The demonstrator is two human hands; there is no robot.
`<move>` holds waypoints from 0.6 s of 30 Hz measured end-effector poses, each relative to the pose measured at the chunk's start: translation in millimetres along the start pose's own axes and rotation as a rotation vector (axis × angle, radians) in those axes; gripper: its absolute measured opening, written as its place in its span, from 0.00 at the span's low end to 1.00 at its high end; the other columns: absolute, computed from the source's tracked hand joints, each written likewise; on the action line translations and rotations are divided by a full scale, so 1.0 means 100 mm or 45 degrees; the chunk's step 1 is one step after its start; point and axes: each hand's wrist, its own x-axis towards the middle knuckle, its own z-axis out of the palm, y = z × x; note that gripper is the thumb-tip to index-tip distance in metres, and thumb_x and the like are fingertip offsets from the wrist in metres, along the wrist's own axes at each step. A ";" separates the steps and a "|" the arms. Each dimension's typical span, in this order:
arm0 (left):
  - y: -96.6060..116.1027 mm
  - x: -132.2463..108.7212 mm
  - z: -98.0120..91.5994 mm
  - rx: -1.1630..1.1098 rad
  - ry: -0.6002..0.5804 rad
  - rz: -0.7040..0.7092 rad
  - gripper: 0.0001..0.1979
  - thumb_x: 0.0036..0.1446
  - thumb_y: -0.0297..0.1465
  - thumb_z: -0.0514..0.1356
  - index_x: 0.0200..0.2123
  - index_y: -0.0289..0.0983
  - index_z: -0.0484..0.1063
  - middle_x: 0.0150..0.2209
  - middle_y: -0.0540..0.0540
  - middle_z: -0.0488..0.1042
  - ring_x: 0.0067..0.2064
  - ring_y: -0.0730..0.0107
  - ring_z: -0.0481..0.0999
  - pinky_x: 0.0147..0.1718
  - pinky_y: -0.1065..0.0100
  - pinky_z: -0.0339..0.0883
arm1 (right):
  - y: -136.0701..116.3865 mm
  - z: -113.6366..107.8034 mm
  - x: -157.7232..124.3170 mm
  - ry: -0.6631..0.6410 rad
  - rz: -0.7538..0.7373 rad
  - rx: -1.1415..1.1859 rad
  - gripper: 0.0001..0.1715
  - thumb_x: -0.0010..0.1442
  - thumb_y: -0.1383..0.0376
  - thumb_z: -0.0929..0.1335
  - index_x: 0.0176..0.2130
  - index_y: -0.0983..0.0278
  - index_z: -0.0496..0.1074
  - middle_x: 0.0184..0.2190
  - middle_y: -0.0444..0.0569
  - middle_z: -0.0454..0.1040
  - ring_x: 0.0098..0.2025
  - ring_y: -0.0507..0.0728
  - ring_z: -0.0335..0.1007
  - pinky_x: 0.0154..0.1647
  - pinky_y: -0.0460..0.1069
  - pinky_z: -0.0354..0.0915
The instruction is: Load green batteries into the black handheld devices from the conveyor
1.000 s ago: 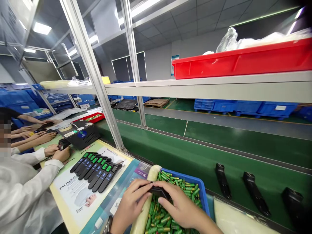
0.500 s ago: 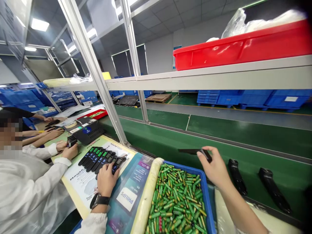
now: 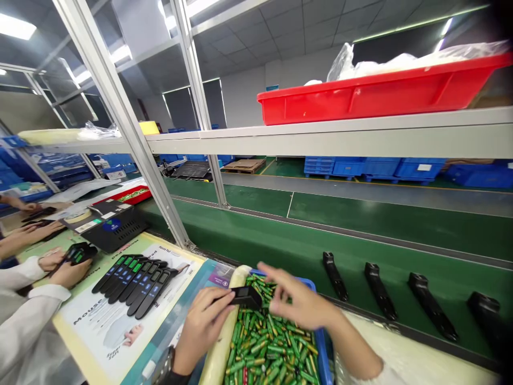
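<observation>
My left hand (image 3: 206, 323), wearing a black watch, pinches a black handheld device with a small screen (image 3: 246, 297) over the left side of a blue bin (image 3: 324, 350). Loose green-and-gold batteries (image 3: 266, 347) fill this bin. Close to the device's right end, my right hand (image 3: 300, 299) hovers above the batteries with its fingers apart, and I see nothing in it. To the left, a row of similar black devices (image 3: 128, 280) lies fanned out on a printed mat (image 3: 104, 326); some of their screens glow green.
Several black devices (image 3: 380, 291) lie spaced along the green belt (image 3: 256, 230) ahead. A red bin (image 3: 360, 99) with plastic bags stands on the shelf (image 3: 320, 133) above. A co-worker's hands (image 3: 70, 272) hold devices at the left. A metal post (image 3: 120, 123) rises beside the mat.
My view has turned right. My left hand has come from the device row to the bin with a device. My right hand has let go of its black device and moved back over the batteries.
</observation>
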 end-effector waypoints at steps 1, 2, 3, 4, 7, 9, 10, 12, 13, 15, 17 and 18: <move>0.07 0.04 0.02 -0.013 -0.035 0.028 0.21 0.63 0.25 0.65 0.57 0.46 0.73 0.48 0.47 0.79 0.50 0.65 0.76 0.50 0.63 0.72 | -0.17 0.13 -0.02 -0.115 -0.171 0.050 0.40 0.67 0.54 0.70 0.73 0.52 0.58 0.59 0.50 0.73 0.49 0.59 0.75 0.52 0.53 0.71; 0.10 0.06 0.03 -0.010 -0.064 0.040 0.21 0.63 0.25 0.65 0.58 0.47 0.73 0.49 0.47 0.79 0.51 0.65 0.76 0.51 0.62 0.72 | -0.32 0.24 -0.05 -0.163 -0.279 0.060 0.34 0.69 0.56 0.68 0.71 0.53 0.61 0.61 0.51 0.71 0.53 0.60 0.73 0.56 0.54 0.69; 0.08 0.07 0.03 0.006 -0.085 0.033 0.22 0.63 0.27 0.65 0.59 0.47 0.72 0.51 0.46 0.78 0.52 0.64 0.75 0.52 0.62 0.71 | -0.42 0.34 -0.07 -0.110 -0.300 0.019 0.28 0.71 0.58 0.67 0.68 0.54 0.65 0.59 0.51 0.73 0.55 0.61 0.72 0.58 0.55 0.68; 0.04 0.07 0.02 0.038 -0.092 -0.002 0.22 0.64 0.29 0.64 0.60 0.47 0.71 0.53 0.45 0.77 0.54 0.62 0.75 0.53 0.60 0.71 | -0.48 0.41 -0.09 0.001 -0.283 -0.047 0.23 0.73 0.60 0.64 0.64 0.56 0.68 0.56 0.52 0.74 0.55 0.62 0.71 0.57 0.56 0.68; -0.30 -0.04 -0.06 0.233 -0.007 -0.256 0.21 0.66 0.36 0.62 0.61 0.43 0.69 0.58 0.40 0.73 0.59 0.56 0.72 0.58 0.55 0.69 | -0.45 0.52 -0.09 0.443 -0.267 -0.210 0.20 0.74 0.61 0.60 0.62 0.61 0.66 0.52 0.57 0.75 0.52 0.65 0.72 0.53 0.58 0.69; -0.60 -0.17 -0.14 0.432 0.068 -0.480 0.20 0.67 0.39 0.59 0.59 0.41 0.71 0.58 0.37 0.72 0.60 0.52 0.71 0.59 0.51 0.67 | -0.35 0.56 -0.02 0.628 -0.250 -0.307 0.21 0.75 0.60 0.58 0.61 0.63 0.66 0.49 0.59 0.76 0.48 0.66 0.73 0.50 0.60 0.69; -0.75 -0.26 -0.18 0.553 0.081 -0.597 0.20 0.67 0.40 0.57 0.58 0.39 0.71 0.57 0.36 0.71 0.59 0.50 0.71 0.58 0.50 0.67 | -0.31 0.56 0.02 0.613 -0.220 -0.370 0.20 0.74 0.60 0.57 0.59 0.64 0.67 0.46 0.59 0.77 0.45 0.67 0.74 0.47 0.60 0.69; -1.01 -0.44 -0.25 0.800 0.032 -0.834 0.23 0.67 0.43 0.55 0.58 0.36 0.71 0.57 0.33 0.70 0.57 0.45 0.71 0.54 0.48 0.69 | -0.30 0.55 0.08 0.443 -0.143 -0.492 0.18 0.74 0.61 0.57 0.54 0.63 0.70 0.44 0.58 0.78 0.41 0.67 0.76 0.44 0.60 0.69; -1.12 -0.53 -0.28 0.905 -0.014 -0.937 0.25 0.66 0.44 0.54 0.59 0.34 0.71 0.56 0.32 0.70 0.56 0.44 0.72 0.51 0.48 0.69 | -0.32 0.51 0.09 0.367 -0.111 -0.517 0.17 0.74 0.62 0.57 0.53 0.61 0.70 0.44 0.56 0.79 0.41 0.66 0.77 0.44 0.59 0.69; -1.28 -0.68 -0.34 1.045 -0.104 -1.065 0.27 0.67 0.44 0.53 0.59 0.32 0.71 0.54 0.31 0.71 0.52 0.43 0.73 0.46 0.50 0.70 | -0.40 0.34 0.05 0.404 -0.033 -0.457 0.17 0.75 0.59 0.57 0.55 0.60 0.69 0.43 0.54 0.79 0.40 0.64 0.77 0.42 0.57 0.68; -1.38 -0.77 -0.40 1.089 -0.166 -1.073 0.25 0.68 0.43 0.51 0.58 0.33 0.72 0.52 0.33 0.73 0.49 0.46 0.74 0.44 0.53 0.69 | -0.42 0.07 -0.03 0.619 0.080 -0.298 0.20 0.73 0.52 0.60 0.56 0.60 0.67 0.38 0.51 0.79 0.35 0.62 0.76 0.35 0.53 0.67; -1.41 -0.79 -0.43 1.094 -0.180 -1.057 0.24 0.68 0.42 0.50 0.57 0.33 0.73 0.50 0.33 0.74 0.48 0.47 0.75 0.43 0.54 0.69 | -0.37 -0.09 -0.08 0.759 0.140 -0.217 0.23 0.70 0.48 0.63 0.54 0.60 0.67 0.36 0.50 0.79 0.33 0.61 0.76 0.33 0.52 0.67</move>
